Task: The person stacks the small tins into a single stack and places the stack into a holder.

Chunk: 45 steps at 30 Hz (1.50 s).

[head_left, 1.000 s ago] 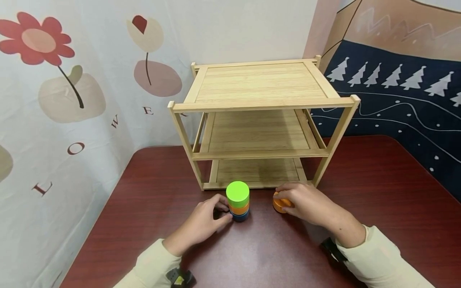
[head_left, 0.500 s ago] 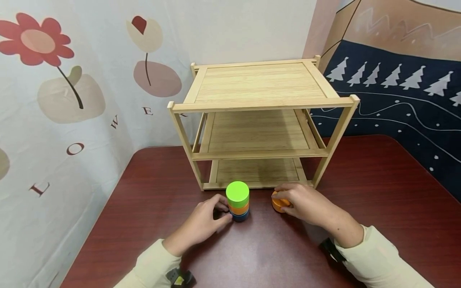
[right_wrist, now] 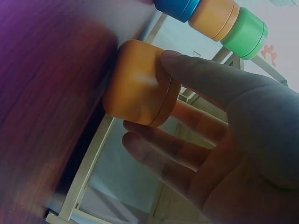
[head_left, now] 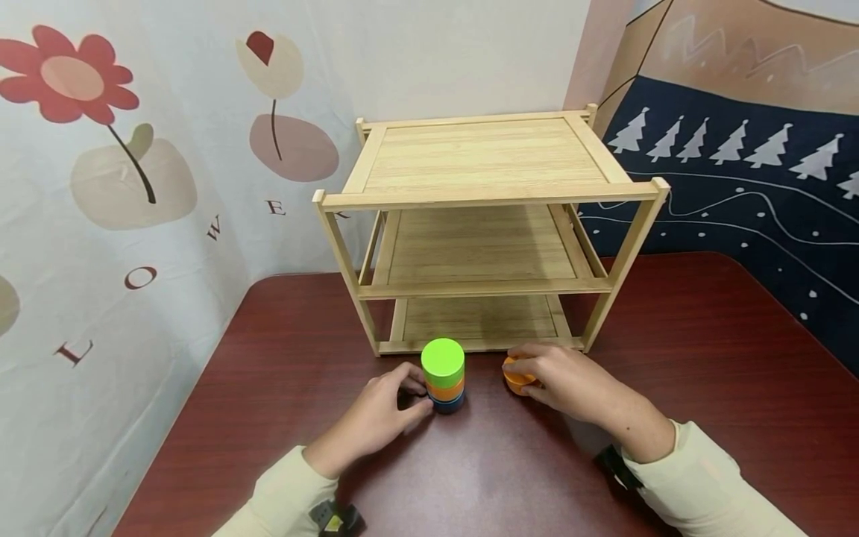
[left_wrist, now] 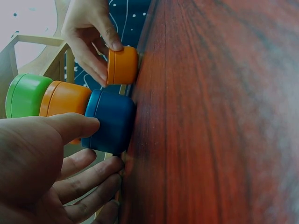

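Three small round lidded jars are stacked upright on the table: a green jar (head_left: pixel 443 361) on top, an orange jar (head_left: pixel 446 390) in the middle and a blue jar (head_left: pixel 449 404) at the bottom. My left hand (head_left: pixel 384 406) is at the stack's left side. Its thumb touches the blue jar (left_wrist: pixel 114 119), and its fingers lie close along the jar's far side. To the right of the stack, my right hand (head_left: pixel 570 378) holds a second orange jar (right_wrist: pixel 140 84) between thumb and fingers, upright and close over the tabletop.
Just behind the jars stands a three-tier wooden shelf rack (head_left: pixel 486 195), its bottom front rail close to both hands. The dark red table (head_left: pixel 282 328) runs up to printed wall cloths (head_left: pixel 168 186) at the back and left.
My right hand has moved slightly to the left with its orange jar, closer to the stack. The left hand and the stack have stayed in place.
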Each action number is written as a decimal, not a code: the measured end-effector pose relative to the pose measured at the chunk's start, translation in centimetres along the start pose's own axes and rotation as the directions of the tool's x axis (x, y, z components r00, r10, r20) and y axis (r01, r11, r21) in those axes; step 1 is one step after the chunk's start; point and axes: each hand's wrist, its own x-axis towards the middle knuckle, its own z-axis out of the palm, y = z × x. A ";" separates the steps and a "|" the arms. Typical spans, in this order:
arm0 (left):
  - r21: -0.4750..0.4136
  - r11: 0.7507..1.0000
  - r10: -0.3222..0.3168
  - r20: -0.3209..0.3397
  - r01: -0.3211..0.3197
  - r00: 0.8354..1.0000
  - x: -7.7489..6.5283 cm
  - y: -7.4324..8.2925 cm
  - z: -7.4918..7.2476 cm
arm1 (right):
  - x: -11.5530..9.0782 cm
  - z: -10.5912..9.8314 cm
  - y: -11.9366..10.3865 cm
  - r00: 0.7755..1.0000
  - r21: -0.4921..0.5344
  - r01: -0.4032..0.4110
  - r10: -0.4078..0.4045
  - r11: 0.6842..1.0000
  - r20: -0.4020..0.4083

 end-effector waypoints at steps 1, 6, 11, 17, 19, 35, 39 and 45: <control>0.000 1.000 0.000 0.000 0.000 1.000 0.0 0.0 0.0 | 0.0 0.0 0.0 1.000 -0.001 0.005 -0.005 1.000 0.000; -0.003 1.000 0.000 -0.002 0.000 1.000 0.0 0.0 0.0 | 0.0 -0.1 -0.1 1.000 -0.007 0.023 -0.023 1.000 -0.001; -0.004 1.000 0.001 -0.005 -0.001 1.000 0.0 0.0 0.0 | 0.0 -0.2 -0.1 1.000 -0.007 0.023 -0.023 1.000 0.007; -0.004 1.000 0.001 -0.005 -0.001 1.000 0.0 0.0 0.0 | 0.1 -0.3 -0.2 0.999 0.020 -0.003 0.002 1.000 0.033; -0.003 1.000 0.000 -0.005 0.000 1.000 0.0 0.0 0.0 | 0.0 -0.3 -0.3 0.999 0.024 -0.012 0.011 1.000 0.038; -0.005 1.000 -0.007 0.000 0.007 1.000 0.0 0.1 0.0 | 0.0 -0.3 -0.4 0.999 0.043 -0.017 0.015 0.999 0.037; -0.004 1.000 -0.006 -0.001 0.006 1.000 0.0 0.2 0.0 | -0.1 -0.6 -0.5 1.000 0.051 0.003 -0.003 0.999 0.006; 0.001 1.000 -0.007 -0.002 0.007 1.000 0.0 0.1 0.0 | -0.1 -1.1 -0.8 1.000 0.066 -0.002 0.002 0.998 0.003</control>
